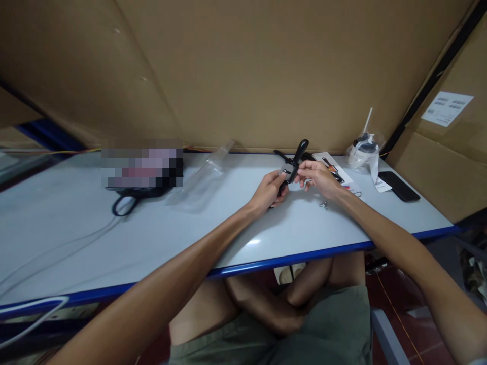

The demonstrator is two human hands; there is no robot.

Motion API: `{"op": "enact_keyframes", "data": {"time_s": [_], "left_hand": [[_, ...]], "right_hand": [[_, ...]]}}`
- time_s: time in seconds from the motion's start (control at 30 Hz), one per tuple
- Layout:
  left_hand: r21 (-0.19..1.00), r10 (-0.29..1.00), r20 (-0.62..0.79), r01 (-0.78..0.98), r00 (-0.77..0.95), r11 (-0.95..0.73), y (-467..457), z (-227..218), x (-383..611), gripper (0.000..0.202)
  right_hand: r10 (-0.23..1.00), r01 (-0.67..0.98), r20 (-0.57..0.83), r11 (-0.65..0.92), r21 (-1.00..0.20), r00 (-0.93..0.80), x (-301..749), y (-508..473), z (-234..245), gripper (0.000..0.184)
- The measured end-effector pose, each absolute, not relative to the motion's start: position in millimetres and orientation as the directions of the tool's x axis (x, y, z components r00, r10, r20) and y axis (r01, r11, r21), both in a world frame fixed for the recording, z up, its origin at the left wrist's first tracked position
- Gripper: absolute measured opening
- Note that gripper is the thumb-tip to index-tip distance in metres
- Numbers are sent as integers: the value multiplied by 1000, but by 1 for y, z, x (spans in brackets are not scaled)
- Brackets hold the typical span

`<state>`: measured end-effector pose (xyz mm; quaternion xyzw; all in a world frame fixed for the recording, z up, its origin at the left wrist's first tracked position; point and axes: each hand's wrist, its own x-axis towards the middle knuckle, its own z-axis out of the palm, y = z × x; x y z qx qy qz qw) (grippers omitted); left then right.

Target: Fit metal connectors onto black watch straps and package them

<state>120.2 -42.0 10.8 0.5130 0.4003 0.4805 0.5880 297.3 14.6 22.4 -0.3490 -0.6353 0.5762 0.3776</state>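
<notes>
My left hand (271,191) is closed around a black item with long splayed arms and a grey round plate (287,172), held above the table; its exact kind is unclear. Against the right side of this item, my right hand (314,176) has thumb and fingertips pinched together. Whatever is between those fingertips is too small or hidden to make out. Below the right hand, a few small metal parts (323,205), perhaps screws, lie on the table. Behind that hand is a printed white sheet or card (344,177) with a picture of a black item on it.
On the white table (243,230) with a blue edge lie a clear plastic bag (201,180) and a blurred-out dark object with a loop (125,204). At the right are a bagged drink cup (363,152) and a black phone (399,186). Cardboard walls (243,76) stand behind.
</notes>
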Motion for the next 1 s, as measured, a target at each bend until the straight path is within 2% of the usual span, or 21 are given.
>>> {"op": "enact_keyframes", "data": {"time_s": [0.47,0.67,0.77,0.83,0.9,0.93,1.0], "left_hand": [[984,984,-1,-174,178,33,-42,11,122,21],[982,987,-30,-177,160,59,-43,11,123,21],[965,988,-63,-246,139,96,-42,12,122,23],[945,990,-100,-301,104,127,-41,14,121,23],[925,987,-146,-344,73,162,-40,16,119,23],[916,984,-166,-359,64,178,-39,17,119,23],[907,980,-191,-371,54,197,-39,18,118,23]], "right_hand": [[884,30,74,99,-995,-461,296,10,27,14],[890,88,36,85,-992,-455,295,13,29,14],[915,203,90,182,-962,-394,299,16,35,15],[916,341,200,323,-883,-348,309,17,42,15],[888,488,223,414,-769,-402,323,18,52,16],[869,549,160,428,-718,-469,332,18,57,16],[808,644,-62,418,-640,-586,347,17,64,16]]}}
